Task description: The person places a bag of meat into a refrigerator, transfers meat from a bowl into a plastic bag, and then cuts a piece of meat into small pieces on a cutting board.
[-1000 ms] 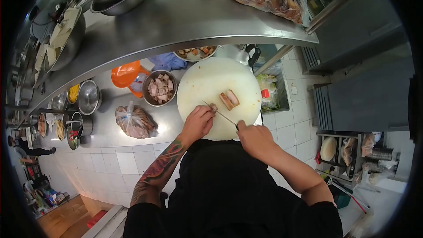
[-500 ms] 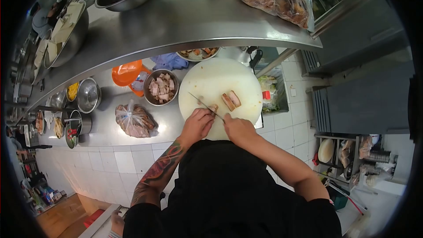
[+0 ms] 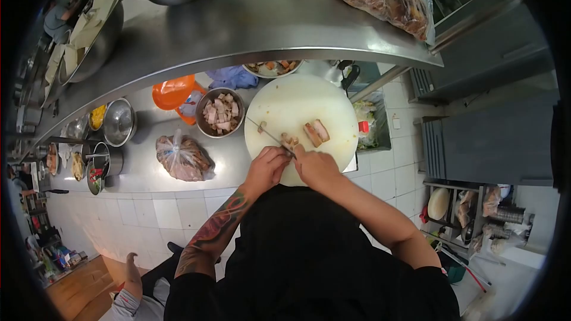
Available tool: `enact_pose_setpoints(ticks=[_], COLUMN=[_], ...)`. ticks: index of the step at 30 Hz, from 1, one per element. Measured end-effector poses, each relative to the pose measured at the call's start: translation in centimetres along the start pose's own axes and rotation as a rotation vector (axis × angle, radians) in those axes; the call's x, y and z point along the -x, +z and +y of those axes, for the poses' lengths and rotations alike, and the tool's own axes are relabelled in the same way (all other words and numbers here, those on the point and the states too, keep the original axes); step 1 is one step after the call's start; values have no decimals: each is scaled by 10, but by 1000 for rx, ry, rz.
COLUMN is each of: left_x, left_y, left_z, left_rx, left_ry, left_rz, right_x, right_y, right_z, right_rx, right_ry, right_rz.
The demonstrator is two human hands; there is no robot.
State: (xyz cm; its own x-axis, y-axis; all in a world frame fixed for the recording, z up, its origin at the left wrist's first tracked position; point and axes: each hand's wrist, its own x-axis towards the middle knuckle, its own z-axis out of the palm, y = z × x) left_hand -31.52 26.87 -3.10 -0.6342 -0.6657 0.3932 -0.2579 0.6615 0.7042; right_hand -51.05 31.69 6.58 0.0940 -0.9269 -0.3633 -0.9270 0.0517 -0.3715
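My right hand point(image 3: 315, 167) grips the handle of a knife point(image 3: 266, 135), its blade pointing to the far left across a round white cutting board point(image 3: 303, 102). Bunched with curled fingers, my left hand point(image 3: 267, 168) is on the near side of the blade; what lies under its fingertips is hidden. Cut bits of meat point(image 3: 289, 140) lie just beyond the blade near both hands. A thicker piece of browned, layered meat point(image 3: 316, 133) rests to the right on the board. Near the knife tip is one small scrap of meat point(image 3: 262, 126).
A metal bowl of chopped meat point(image 3: 220, 113) stands left of the board, with a tied plastic bag of meat point(image 3: 183, 157) nearer. Behind are an orange container point(image 3: 173, 92) and blue cloth point(image 3: 233, 76). A steel shelf point(image 3: 256, 30) overhangs the counter. A person point(image 3: 140, 300) is at lower left.
My right hand has shifted slightly left, closer to my left hand. The cut bits now show more beyond the blade. The view has shifted a little, and the person at lower left shows more.
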Motion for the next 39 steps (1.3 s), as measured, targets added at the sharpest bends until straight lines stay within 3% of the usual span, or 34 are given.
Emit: enact_pose_setpoints(ticks=[3, 7, 9, 13, 18, 22, 23, 25, 29, 31, 33, 35, 36, 38, 39], left_x=[-1, 8, 8, 9, -59, -137, -145, -157, -176, -176, -158, -126, -111, -79, -58], left_y=[-5, 1, 3, -7, -45, -21, -4, 27, 20, -11, -46, -67, -65, -55, -34], left_z=[1, -6, -5, 5, 50, 50, 38, 13, 7, 17, 27, 28, 33, 35, 18], left_rx=[2, -50, -51, -28, 51, 46, 41, -265, -91, 145, 295, 179, 179, 7, -92], left_ry=[-4, 1, 11, -9, 39, 269, 271, 240, 102, 92, -82, -142, -142, -130, -100], left_rz=[36, 70, 76, 120, 259, -165, -165, -652, -653, -383, -180, -2, -7, 205, 190], right_x=[16, 44, 22, -7, 53, 62, 59, 57, 58, 62, 58, 47, 43, 37, 37], right_y=[-25, -32, 7, 5, 7, 27, 31, 31, 7, -1, -6, 0, 0, -3, -10], right_z=[-4, -6, -2, 8, 40, 55, 55, 53, 42, 32, 29, 38, 45, 59, 61], right_rx=[4, 15, -13, -80, -111, -117, -92, -70, -85, -94, -104, -155, -186, -221, -200], right_ry=[-46, 50, 40, -27, 31, -4, -26, -45, -92, -93, -119, -56, -1, 83, 115], right_rz=[28, -172, -61, 98, 207, 264, 280, 304, 266, 206, 10, -62, -59, -38, -16])
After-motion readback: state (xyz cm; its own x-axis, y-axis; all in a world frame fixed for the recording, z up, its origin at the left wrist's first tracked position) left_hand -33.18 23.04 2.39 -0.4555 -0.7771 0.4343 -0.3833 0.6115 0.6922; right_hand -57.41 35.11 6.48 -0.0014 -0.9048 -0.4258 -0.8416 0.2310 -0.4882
